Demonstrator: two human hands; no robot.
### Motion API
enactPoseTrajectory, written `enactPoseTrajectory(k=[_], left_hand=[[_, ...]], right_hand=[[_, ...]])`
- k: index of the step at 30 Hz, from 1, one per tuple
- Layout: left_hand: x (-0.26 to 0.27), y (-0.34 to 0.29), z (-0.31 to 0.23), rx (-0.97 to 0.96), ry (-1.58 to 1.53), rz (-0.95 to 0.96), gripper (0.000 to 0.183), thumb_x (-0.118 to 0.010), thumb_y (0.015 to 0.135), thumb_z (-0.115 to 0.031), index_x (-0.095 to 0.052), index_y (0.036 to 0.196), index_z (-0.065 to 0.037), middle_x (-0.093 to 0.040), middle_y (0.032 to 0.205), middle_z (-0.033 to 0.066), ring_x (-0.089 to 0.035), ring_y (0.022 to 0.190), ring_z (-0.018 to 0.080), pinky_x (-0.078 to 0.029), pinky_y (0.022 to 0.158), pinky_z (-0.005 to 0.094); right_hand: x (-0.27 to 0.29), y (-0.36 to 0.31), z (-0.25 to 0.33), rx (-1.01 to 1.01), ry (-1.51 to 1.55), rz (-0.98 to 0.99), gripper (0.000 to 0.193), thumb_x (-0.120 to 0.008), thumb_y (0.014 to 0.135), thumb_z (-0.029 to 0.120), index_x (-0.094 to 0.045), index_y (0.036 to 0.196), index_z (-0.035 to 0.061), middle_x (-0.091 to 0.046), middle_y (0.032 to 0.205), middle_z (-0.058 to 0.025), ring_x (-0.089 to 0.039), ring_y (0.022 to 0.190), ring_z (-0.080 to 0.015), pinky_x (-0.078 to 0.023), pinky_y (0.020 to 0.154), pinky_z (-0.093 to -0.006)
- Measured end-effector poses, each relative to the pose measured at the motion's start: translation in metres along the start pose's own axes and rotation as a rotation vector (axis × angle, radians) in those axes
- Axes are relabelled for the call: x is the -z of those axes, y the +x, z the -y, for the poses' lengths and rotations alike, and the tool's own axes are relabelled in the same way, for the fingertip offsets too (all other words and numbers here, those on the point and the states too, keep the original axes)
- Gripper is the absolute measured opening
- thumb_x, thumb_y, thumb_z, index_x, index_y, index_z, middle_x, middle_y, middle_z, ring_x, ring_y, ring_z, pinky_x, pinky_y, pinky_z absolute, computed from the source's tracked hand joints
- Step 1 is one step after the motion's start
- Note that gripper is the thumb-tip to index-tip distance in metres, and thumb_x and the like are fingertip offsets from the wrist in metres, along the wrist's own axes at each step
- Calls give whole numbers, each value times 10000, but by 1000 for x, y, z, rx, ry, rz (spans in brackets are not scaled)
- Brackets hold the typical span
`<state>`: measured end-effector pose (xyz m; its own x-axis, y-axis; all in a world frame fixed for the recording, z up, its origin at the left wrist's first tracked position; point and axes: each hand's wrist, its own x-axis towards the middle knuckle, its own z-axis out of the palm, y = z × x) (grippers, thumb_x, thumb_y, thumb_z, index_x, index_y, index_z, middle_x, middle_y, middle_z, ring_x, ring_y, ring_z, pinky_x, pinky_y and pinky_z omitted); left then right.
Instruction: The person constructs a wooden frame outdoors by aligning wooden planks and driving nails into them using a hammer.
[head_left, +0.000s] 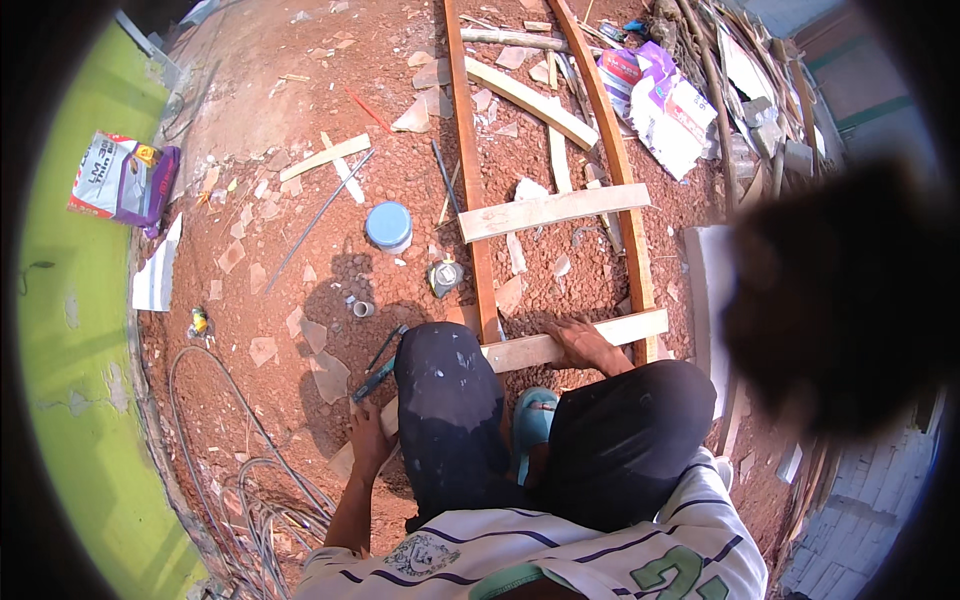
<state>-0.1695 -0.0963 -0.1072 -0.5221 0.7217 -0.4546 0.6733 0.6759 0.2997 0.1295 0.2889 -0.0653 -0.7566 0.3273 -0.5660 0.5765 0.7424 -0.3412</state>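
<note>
Two long brown wooden rails (473, 150) lie on the ground, with a pale crosspiece (555, 212) across them. Over a nearer wooden slat (632, 328), which also spans the rails, my right hand (585, 345) rests with its fingers bent past the far edge. To the left of my knee, my left hand (368, 437) grips a wooden board (342, 460), partly hidden by hand and leg. Just beyond those fingers lies a teal-handled tool (374, 381); its exact kind is unclear. A tape measure (444, 276) sits beside the left rail.
A blue-lidded tub (389, 227) and a small pipe piece (363, 309) stand on red, rubble-strewn soil. Cables (262, 500) coil at lower left, beside a green wall (80, 340). Torn bags (665, 105) and scrap wood (730, 70) lie upper right. A dark blur hides part of the right.
</note>
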Motion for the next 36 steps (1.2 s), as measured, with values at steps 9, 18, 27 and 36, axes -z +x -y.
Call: enactPoseTrajectory(k=[9, 18, 27, 36], left_hand=[[18, 14, 63, -307, -276, -104, 601, -747, 655, -90, -556, 1222, -38, -555, 1084, 247, -540, 1031, 447, -450, 909, 532], [31, 70, 82, -287, -229, -185, 608, -756, 709, -86, -515, 1258, 15, -556, 1072, 253, -549, 988, 437, -446, 900, 521], [1, 123, 86, -190, -28, 48, 639, -809, 677, -167, -508, 1204, 35, -573, 1109, 295, -548, 1060, 484, -458, 923, 547], [24, 161, 106, -176, 58, 298, 743, -850, 699, -261, -492, 1273, 46, -608, 1171, 317, -588, 1097, 480, -494, 953, 509]], right_hand=[[-10, -87, -40, -350, 87, -530, 702, -806, 774, 341, -516, 1352, 68, -523, 1361, -166, -506, 1257, -356, -404, 1069, -470], [-138, -229, -6, -1203, 412, -664, 537, -735, 817, 234, -555, 1286, 44, -569, 1286, -170, -580, 1134, -347, -469, 985, -432], [-292, -277, 65, -1507, 302, -639, 483, -675, 855, 221, -564, 1291, 44, -590, 1247, -162, -595, 1097, -345, -479, 966, -435], [-329, -255, 80, -1522, 184, -666, 436, -614, 894, 209, -572, 1295, 44, -612, 1209, -155, -611, 1060, -343, -488, 948, -439]])
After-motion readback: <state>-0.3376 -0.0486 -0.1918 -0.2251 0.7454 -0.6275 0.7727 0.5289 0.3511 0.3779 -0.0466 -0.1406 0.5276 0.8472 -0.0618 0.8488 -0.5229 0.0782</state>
